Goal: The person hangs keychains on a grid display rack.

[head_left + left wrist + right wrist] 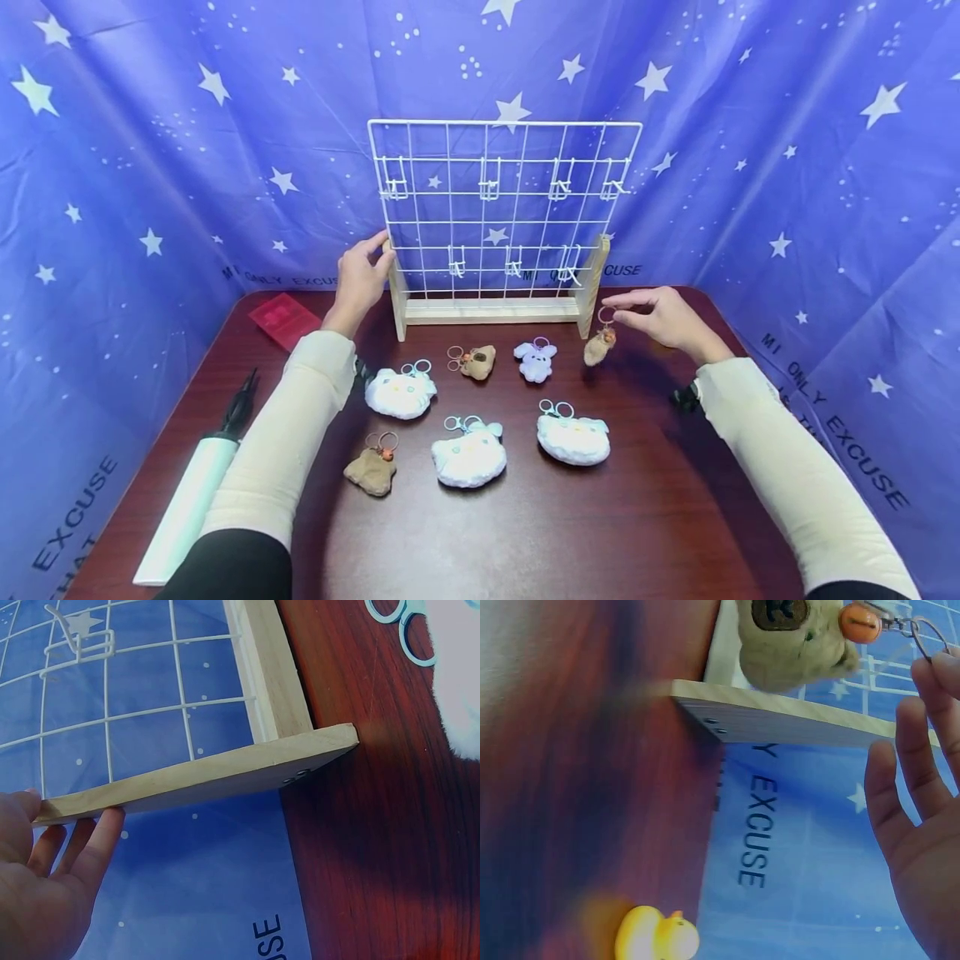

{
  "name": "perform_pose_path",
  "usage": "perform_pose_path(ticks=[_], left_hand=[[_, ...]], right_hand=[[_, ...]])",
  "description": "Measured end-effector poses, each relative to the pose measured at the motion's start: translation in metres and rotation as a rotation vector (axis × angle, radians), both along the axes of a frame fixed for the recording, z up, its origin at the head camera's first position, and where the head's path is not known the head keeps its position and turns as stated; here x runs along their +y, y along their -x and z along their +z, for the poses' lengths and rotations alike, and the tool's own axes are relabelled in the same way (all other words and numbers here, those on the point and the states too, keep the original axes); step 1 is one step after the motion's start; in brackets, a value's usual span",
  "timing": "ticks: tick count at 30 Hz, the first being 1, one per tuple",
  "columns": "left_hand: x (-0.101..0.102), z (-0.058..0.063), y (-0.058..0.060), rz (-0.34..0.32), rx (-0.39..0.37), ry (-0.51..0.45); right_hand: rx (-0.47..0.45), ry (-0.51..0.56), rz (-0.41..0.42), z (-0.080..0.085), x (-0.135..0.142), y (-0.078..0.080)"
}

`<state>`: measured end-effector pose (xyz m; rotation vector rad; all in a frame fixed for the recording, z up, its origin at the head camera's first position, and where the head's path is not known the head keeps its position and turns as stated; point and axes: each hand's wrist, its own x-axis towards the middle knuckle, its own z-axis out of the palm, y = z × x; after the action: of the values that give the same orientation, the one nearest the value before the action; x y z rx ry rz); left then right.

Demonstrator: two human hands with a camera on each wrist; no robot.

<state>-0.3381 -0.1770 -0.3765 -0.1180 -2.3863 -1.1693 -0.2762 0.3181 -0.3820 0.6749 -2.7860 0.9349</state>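
Observation:
My left hand (362, 273) grips the left wooden upright (187, 774) of a white wire grid rack (506, 221), thumb on one side and fingers on the other. With thumb and fingertips my right hand (660, 317) pinches the metal ring of a brown plush keychain (599, 347), which hangs beside the rack's right upright (597, 283). An orange bell (860, 623) is attached near the keychain's ring. Several white hooks (559, 190) sit on the grid in an upper and a lower row, with nothing hung on them.
Before the rack lie white plush keychains (469, 457), a lavender plush keychain (536, 363) and brown plush keychains (371, 472). A white hand pump (187, 508) and a red packet (285, 321) lie at left. A yellow rubber duck (654, 935) sits near the right back edge.

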Motion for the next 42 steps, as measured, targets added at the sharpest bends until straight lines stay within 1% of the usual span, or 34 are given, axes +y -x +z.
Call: perform_pose_path(ticks=[4, 6, 8, 11, 15, 20, 24, 28, 33, 37, 42], left_hand=[[-0.001, -0.001, -0.001, 0.007, -0.012, 0.010], [0.000, -0.002, -0.001, 0.006, -0.023, 0.012], [0.000, -0.001, -0.001, 0.002, -0.029, 0.010], [0.001, -0.001, -0.001, 0.001, -0.033, 0.007], [0.000, 0.000, 0.000, 0.004, -0.028, 0.012], [-0.001, 0.001, 0.001, -0.002, -0.032, -0.001], [-0.003, 0.001, 0.000, -0.006, -0.055, -0.004], [-0.004, 0.000, -0.001, 0.000, -0.076, -0.001], [-0.004, -0.001, -0.001, 0.007, -0.065, 0.014], [-0.002, -0.001, 0.000, -0.002, -0.046, 0.010], [-0.002, 0.000, 0.001, -0.003, -0.033, 0.028]], right_hand=[[-0.027, 0.049, -0.037, 0.013, -0.003, 0.003], [-0.056, 0.094, -0.061, 0.019, -0.003, 0.005], [-0.066, 0.138, -0.085, 0.026, -0.003, 0.007], [-0.042, 0.187, -0.117, 0.037, -0.002, 0.010], [0.006, 0.221, -0.141, 0.049, 0.000, 0.014], [0.032, 0.271, -0.157, 0.063, -0.001, 0.017], [0.065, 0.327, -0.162, 0.075, -0.008, 0.022], [0.072, 0.394, -0.157, 0.084, -0.015, 0.026], [0.089, 0.431, -0.159, 0.093, -0.021, 0.029], [0.109, 0.449, -0.165, 0.099, -0.021, 0.032], [0.111, 0.488, -0.156, 0.105, -0.021, 0.035]])
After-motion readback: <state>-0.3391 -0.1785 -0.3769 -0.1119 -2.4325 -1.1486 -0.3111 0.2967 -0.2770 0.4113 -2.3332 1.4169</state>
